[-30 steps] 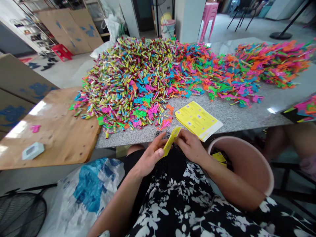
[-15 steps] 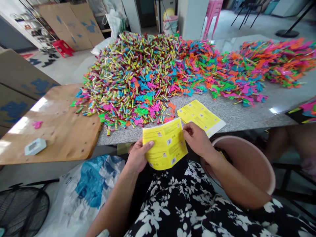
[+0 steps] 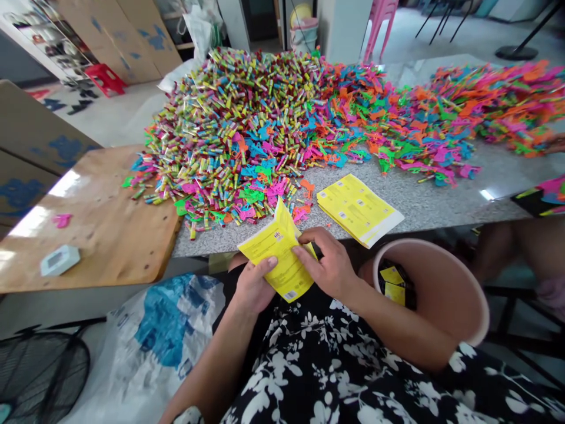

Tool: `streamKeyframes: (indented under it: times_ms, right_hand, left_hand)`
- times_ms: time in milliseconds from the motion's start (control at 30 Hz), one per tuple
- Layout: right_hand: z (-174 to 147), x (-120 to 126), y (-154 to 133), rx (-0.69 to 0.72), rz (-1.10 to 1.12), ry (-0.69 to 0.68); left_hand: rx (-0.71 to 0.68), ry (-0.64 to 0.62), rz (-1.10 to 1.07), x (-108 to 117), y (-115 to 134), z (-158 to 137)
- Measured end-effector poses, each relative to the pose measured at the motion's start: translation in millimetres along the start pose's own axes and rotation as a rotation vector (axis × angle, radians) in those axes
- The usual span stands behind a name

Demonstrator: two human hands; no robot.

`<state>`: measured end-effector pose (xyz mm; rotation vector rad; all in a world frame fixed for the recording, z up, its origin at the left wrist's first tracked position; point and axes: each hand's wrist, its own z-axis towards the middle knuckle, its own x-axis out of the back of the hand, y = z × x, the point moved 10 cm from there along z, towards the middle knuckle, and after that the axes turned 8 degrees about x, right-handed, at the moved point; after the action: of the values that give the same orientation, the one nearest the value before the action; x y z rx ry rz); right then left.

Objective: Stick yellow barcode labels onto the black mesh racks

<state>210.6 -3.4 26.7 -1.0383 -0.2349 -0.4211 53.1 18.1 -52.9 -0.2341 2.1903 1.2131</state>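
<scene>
The person's left hand (image 3: pixel 256 285) is partly closed on a yellow sheet (image 3: pixel 280 268), the thumb laid flat on the printed face at its left side and the other fingers out of sight beneath. The right hand (image 3: pixel 329 265) is curled half shut at the sheet's other side, with thumb and forefinger pinching it near the crease. The sheet is above the lap, just short of the table's near edge; it is bent along that crease, so its two parts stand at an angle, and a barcode shows near the lower corner (the smaller print is too fine to read).

Beyond the right hand, a stack of yellow sheets (image 3: pixel 357 203) with a white margin lies on the speckled grey table (image 3: pixel 435 206), near the edge. Behind and to the left of it rises a broad heap of small tubes (image 3: pixel 229 129) with colourful labels, which runs on the right into bright plastic pieces (image 3: pixel 410 132) in orange, green, pink and blue. At the far right edge another person's hand (image 3: pixel 557 144) is partly in view beside the pieces.

To the left, a wooden board (image 3: pixel 119 235) bears a pink piece (image 3: pixel 62 220) and a pale box-like object (image 3: pixel 60 261). Below the table on the right stands a pink bin (image 3: pixel 450 288), with yellow cards (image 3: pixel 395 293) inside.
</scene>
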Motion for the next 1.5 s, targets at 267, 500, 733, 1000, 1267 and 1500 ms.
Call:
streamKeyframes:
  times_ms: [267,500,733,1000,1267,1500]
  right_hand:
    - [-0.4,5.4,6.1,-0.040,0.037,0.043]
    - [-6.2,-12.9,33.7,-0.300,0.267,-0.025]
    - [-12.0,-5.3,54.0,-0.391,0.324,0.054]
    - [-14.0,-11.5,44.7,-0.296,0.312,0.005]
    - [-10.2,-15.2,65.3,-0.441,0.442,0.028]
    - [-15.4,16.3,103.0,-0.726,0.833,0.203]
  left_hand:
    - [-0.011,0.074,0.004,6.8,-2.8,-1.7]
    - [0.021,0.072,0.018,9.6,-6.2,-3.1]
    - [0.030,0.149,0.025,22.4,-7.4,-4.5]
    - [-0.029,0.176,0.076,31.5,5.8,-10.3]
    - [0.032,0.159,0.208,44.5,9.7,-21.5]
    - [-0.181,0.396,0.271,115.0,77.4,-39.5]
